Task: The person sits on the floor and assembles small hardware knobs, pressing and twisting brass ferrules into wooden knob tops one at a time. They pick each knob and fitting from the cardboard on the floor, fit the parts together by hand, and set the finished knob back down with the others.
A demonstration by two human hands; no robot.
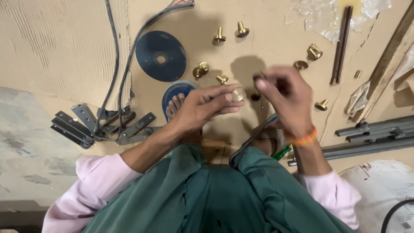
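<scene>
Two hands meet over the board: the left hand [202, 108] pinches a brass knob [237, 95] by its fingertips, its round face toward the camera and its stem axis pointing away, out of sight. The right hand [286, 101] is curled around something small and blurred. Steadying the knob squarely would probably help.

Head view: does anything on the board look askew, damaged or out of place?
The brass knobs lie scattered, some tipped on their sides. A crack runs through the board at right. Crumpled clear plastic sits at the top edge. Nothing looks spilled.
</scene>
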